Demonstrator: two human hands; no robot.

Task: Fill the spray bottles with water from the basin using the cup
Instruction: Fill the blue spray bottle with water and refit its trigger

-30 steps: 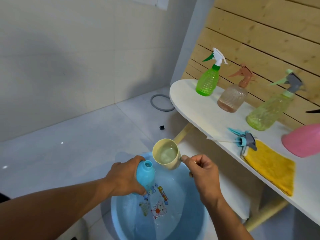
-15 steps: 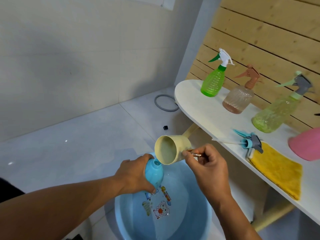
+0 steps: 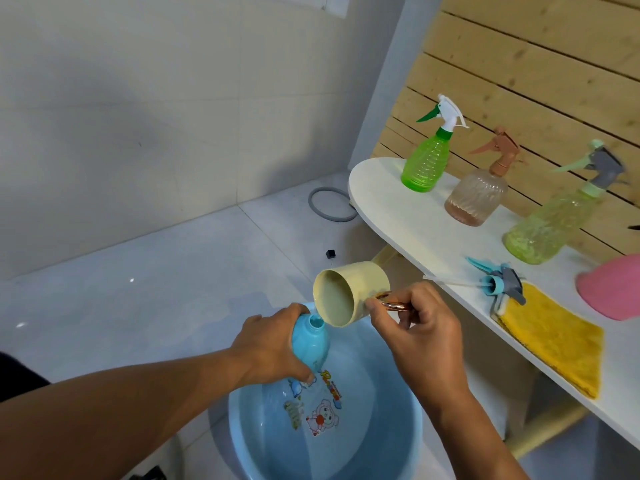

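My left hand (image 3: pixel 268 348) grips a blue spray bottle (image 3: pixel 310 344) with no spray head, held tilted over the blue basin (image 3: pixel 408 431) of water. My right hand (image 3: pixel 420 327) pinches the copper handle of a cream cup (image 3: pixel 349 294). The cup lies tipped on its side, its lip right at the bottle's open neck. The bottle's blue spray head (image 3: pixel 498 284) lies on the white table (image 3: pixel 391 206). Three capped bottles stand there: green (image 3: pixel 426 161), brown (image 3: pixel 479 195) and pale green (image 3: pixel 550 223).
A yellow cloth (image 3: pixel 554 344) lies on the table by the spray head, and a pink object (image 3: pixel 613 289) sits at the right edge. A wooden slat wall backs the table. A grey ring (image 3: pixel 329 206) and a small black cube (image 3: pixel 330 253) lie on the tiled floor.
My right hand has tipped the cup from nearly upright to its side, bringing its lip down to the bottle's neck. My left hand keeps the bottle over the basin.
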